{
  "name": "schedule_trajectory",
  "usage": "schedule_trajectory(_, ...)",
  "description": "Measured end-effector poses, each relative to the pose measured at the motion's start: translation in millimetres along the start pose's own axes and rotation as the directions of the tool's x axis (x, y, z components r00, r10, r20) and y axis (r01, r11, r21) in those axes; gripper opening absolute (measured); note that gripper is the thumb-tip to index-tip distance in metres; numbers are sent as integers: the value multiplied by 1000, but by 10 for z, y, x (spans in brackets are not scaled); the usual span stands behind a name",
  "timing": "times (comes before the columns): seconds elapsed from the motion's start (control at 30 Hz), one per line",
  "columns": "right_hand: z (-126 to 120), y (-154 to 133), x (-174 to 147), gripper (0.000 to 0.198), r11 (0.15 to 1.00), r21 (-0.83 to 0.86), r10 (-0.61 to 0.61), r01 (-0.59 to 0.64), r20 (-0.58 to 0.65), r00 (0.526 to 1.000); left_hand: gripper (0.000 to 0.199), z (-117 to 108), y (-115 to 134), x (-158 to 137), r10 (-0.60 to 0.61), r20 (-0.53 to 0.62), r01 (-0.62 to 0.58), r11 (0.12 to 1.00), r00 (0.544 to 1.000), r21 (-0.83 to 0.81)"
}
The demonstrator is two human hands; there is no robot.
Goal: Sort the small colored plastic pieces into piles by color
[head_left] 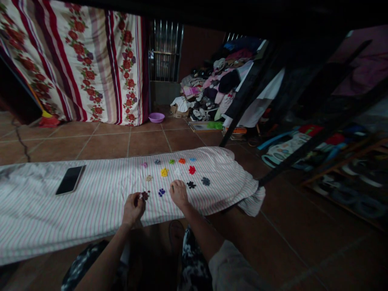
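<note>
My left hand [133, 210] is at the near side of a striped cloth, its fingers curled together at the edge of a small pile of dark brown pieces [145, 195]. Whether a piece is between those fingertips is too small to tell. My right hand [179, 194] rests on the cloth with bent, closed fingers; what they may hold is hidden. Left of it lies a dark blue pile [161, 192], and to its right a black pile [191, 184]. Farther back sit yellow [164, 172], white [178, 171], red [192, 169] and tan [148, 178] piles.
The striped cloth [100, 206] covers a long low surface, with a phone [70, 180] at left. Grey [205, 181], orange [181, 161] and green [171, 161] piles lie on it too. Dark metal bars [245, 107] slant at right. Behind are a purple basin [157, 117] and heaped clothes [212, 87].
</note>
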State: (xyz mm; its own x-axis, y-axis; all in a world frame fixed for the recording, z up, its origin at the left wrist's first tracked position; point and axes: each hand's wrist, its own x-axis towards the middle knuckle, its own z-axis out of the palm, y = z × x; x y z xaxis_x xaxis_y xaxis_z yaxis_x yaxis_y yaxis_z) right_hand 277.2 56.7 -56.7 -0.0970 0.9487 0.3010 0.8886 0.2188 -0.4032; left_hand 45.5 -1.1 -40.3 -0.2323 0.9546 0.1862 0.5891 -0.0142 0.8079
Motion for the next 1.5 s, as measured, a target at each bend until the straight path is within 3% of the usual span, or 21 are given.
schedule_trajectory(1.03, 21, 96, 10, 8, 992, 88, -76, 86, -108, 991, 32, 14, -14, -1, 16, -19, -17, 1000, 1000, -19)
schedule_trajectory(1.5, -96, 164, -73, 27, 977, 145, -94, 158, -372, 924, 31, 22, -17, 7, -2, -21, 1, 1000, 1000, -21)
